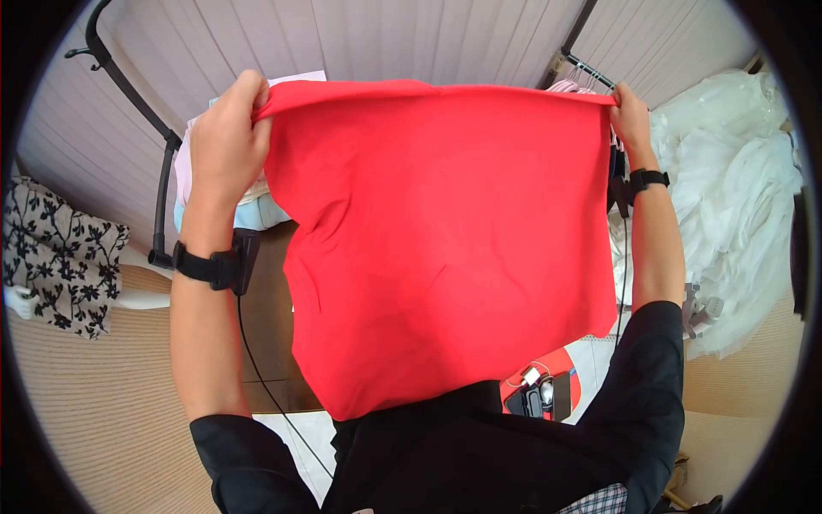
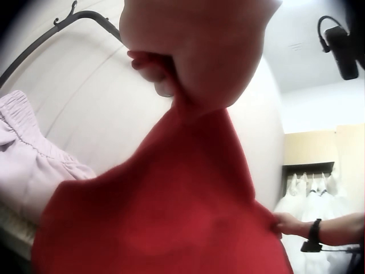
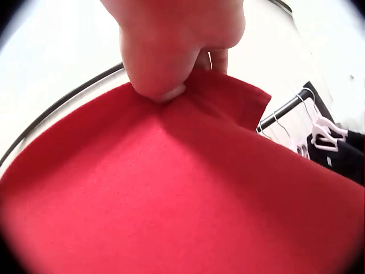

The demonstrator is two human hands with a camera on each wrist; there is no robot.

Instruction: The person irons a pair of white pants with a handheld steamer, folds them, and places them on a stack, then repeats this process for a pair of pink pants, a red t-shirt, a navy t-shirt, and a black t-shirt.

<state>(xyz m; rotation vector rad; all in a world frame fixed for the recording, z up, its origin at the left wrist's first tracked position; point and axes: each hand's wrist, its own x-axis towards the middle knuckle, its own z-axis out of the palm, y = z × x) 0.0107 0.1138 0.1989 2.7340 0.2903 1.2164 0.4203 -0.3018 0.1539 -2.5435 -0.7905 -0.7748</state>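
Observation:
A plain red garment (image 1: 445, 231) hangs spread out in front of the person's chest, with soft wrinkles at its left side. Curled fingers of the left hand (image 1: 224, 141) grip its upper left corner, bunching the fabric in the fist, as the left wrist view also shows. At the upper right corner the right hand (image 1: 632, 120) pinches the edge between thumb and fingers. In the right wrist view a small flap of the red cloth (image 3: 251, 105) sticks out past that hand (image 3: 177, 51). The top edge runs nearly straight between both hands.
Folded pale clothes (image 1: 267, 212) lie on a brown table (image 1: 274, 265) behind the garment. A black rack (image 1: 167, 180) stands left, near a floral skirt (image 1: 64, 257) on a mannequin. White gowns (image 1: 728, 188) hang right. Small devices lie on a red stool (image 1: 575, 377) below.

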